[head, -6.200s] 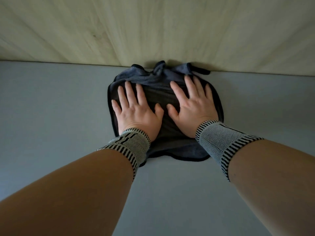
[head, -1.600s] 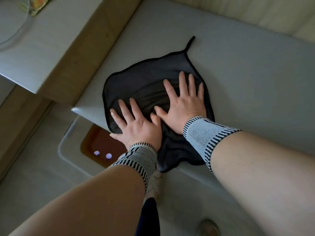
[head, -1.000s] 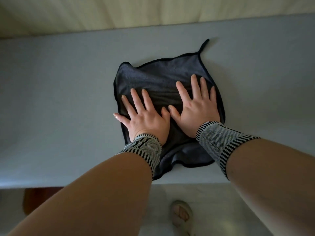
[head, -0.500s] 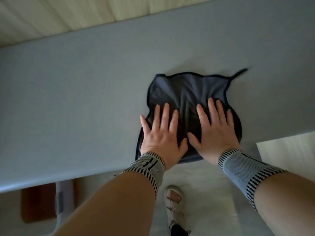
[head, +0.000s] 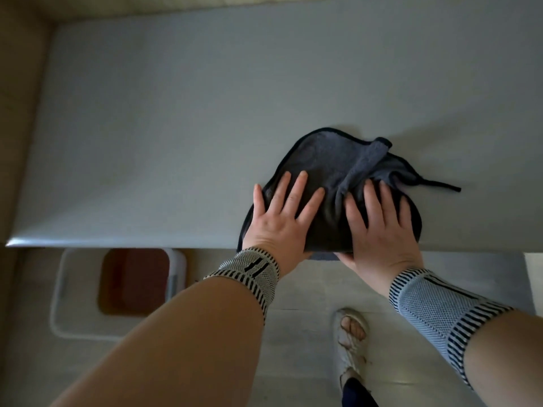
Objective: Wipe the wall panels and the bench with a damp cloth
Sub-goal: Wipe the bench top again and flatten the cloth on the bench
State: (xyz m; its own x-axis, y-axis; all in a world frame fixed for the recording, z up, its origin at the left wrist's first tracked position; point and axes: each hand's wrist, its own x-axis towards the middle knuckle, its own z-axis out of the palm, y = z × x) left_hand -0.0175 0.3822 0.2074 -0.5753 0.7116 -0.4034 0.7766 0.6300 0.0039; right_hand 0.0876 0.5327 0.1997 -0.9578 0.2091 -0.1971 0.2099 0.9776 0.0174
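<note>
Grey tabletop (head: pixel 176 127) across the upper frame, pale wall panel (head: pixel 17 113) along its left edge. Dark cloth (head: pixel 332 168) bunched at the tabletop's near edge, right of centre. Left hand (head: pixel 279 221) and right hand (head: pixel 379 227) pressed flat on it, fingers spread. Sandalled foot (head: pixel 351 336) below on the floor.

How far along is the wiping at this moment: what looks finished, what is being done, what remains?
Done: cannot tell; the grey bench shows no visible wet trail. In hand: left hand and right hand press flat on the dark cloth, bunched at the bench's front edge. Left: no judging from this frame; only strips of the wall panels show at the top and left.
</note>
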